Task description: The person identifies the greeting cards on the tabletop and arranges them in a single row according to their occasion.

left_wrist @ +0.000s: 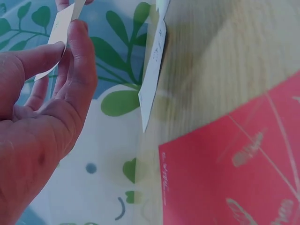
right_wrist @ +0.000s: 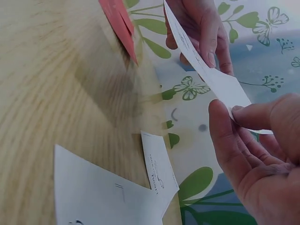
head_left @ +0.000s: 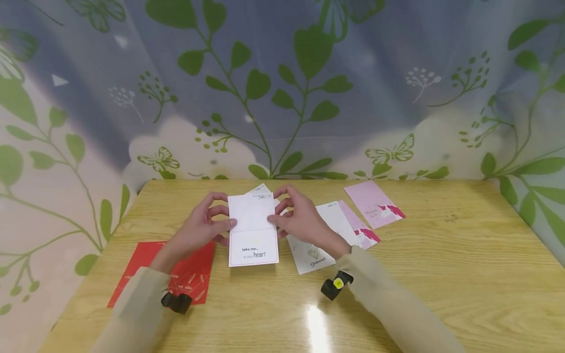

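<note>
One card (head_left: 252, 215) is pinched by left hand (head_left: 196, 227) at nine o'clock, right hand (head_left: 303, 218) at three; holding it open seems the step, the next needs even grip.

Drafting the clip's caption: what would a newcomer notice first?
Probably the creased white paper card printed "take me... to your heart", held above the table between the left hand and right hand. Next, the big red paper rectangle lying on the pale wood-grain table, partly hidden by the left forearm. Then the blue-and-pale backdrop with green leaf prints, rising behind the table.
</note>
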Available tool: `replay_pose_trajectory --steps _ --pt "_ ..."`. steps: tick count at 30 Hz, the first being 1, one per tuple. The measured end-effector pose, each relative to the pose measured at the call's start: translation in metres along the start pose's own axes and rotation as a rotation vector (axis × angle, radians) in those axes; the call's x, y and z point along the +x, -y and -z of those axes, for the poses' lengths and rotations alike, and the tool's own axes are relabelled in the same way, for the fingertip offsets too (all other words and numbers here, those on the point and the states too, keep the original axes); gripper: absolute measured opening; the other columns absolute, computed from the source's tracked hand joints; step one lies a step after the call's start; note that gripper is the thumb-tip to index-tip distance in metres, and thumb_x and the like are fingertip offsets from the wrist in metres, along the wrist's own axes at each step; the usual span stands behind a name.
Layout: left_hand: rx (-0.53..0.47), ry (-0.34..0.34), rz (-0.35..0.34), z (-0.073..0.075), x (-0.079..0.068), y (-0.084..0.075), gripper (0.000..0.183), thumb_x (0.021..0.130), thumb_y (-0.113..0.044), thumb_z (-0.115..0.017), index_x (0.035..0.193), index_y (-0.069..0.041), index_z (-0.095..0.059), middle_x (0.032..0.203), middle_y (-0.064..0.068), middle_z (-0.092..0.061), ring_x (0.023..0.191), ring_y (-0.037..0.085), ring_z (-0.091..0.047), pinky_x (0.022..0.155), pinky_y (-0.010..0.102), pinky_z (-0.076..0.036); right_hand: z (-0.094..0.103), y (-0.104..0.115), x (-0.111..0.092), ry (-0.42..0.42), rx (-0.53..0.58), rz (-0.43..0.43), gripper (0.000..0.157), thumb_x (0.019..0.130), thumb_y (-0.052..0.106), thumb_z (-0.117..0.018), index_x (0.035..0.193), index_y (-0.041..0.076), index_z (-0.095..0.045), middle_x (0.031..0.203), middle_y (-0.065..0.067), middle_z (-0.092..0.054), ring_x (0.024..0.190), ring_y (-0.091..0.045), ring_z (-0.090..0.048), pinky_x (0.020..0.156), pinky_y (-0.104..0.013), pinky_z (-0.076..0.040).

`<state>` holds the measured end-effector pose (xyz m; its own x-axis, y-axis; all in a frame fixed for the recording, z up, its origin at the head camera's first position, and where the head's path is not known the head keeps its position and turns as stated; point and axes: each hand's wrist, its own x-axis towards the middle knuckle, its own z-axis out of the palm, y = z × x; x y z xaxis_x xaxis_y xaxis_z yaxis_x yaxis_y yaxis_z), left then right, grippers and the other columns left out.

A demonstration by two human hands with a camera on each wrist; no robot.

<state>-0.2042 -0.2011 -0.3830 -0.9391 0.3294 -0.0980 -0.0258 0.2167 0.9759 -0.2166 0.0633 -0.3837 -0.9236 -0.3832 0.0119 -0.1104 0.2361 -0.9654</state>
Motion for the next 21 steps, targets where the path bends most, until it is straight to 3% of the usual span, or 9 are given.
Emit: replay_pose_trajectory --steps 5,11,16,21 --pt "0.009 0.033 0.024 0.002 -0.005 0.005 0.052 0.097 -0.001 -0.065 0.137 -0.008 -0.034 0.109 0.01 -0.061 0.08 0.02 -0.071 0.068 0.048 -0.063 -0.005 -0.004 -0.006 0.035 -0.033 0.039 0.062 0.092 -0.001 -0.072 0.144 0.019 -0.044 0.096 -0.014 -0.059 0.067 -0.046 -0.07 0.064 -0.053 -0.062" --pt "0.072 0.082 0.064 0.005 -0.011 0.008 0.051 0.096 -0.003 -0.067 0.136 -0.007 -0.036 0.117 0.019 -0.058 0.088 0.026 -0.07 0.071 0.05 -0.063 -0.014 -0.012 -0.012 0.073 -0.028 0.038 0.06 0.092 0.0 -0.071 0.144 0.018 -0.046 0.095 -0.012 -0.056 0.064 -0.042 -0.07 0.062 -0.049 -0.062" --pt "0.209 0.107 0.076 0.009 -0.015 0.008 0.045 0.095 -0.011 -0.071 0.133 -0.007 -0.047 0.126 0.021 -0.058 0.094 0.025 -0.071 0.08 0.044 -0.064 -0.025 -0.017 -0.016 0.107 -0.06 0.019 0.056 0.092 0.0 -0.071 0.14 0.017 -0.047 0.093 -0.01 -0.057 0.065 -0.035 -0.072 0.06 -0.045 -0.062" --pt "0.397 0.091 0.042 0.013 -0.015 0.008 0.034 0.094 -0.016 -0.073 0.123 -0.008 -0.059 0.122 0.014 -0.064 0.098 0.023 -0.069 0.085 0.036 -0.061 -0.033 -0.021 -0.018 0.141 -0.059 0.015 0.05 0.093 -0.001 -0.068 0.136 0.014 -0.047 0.094 -0.013 -0.056 0.065 -0.023 -0.072 0.058 -0.041 -0.062"
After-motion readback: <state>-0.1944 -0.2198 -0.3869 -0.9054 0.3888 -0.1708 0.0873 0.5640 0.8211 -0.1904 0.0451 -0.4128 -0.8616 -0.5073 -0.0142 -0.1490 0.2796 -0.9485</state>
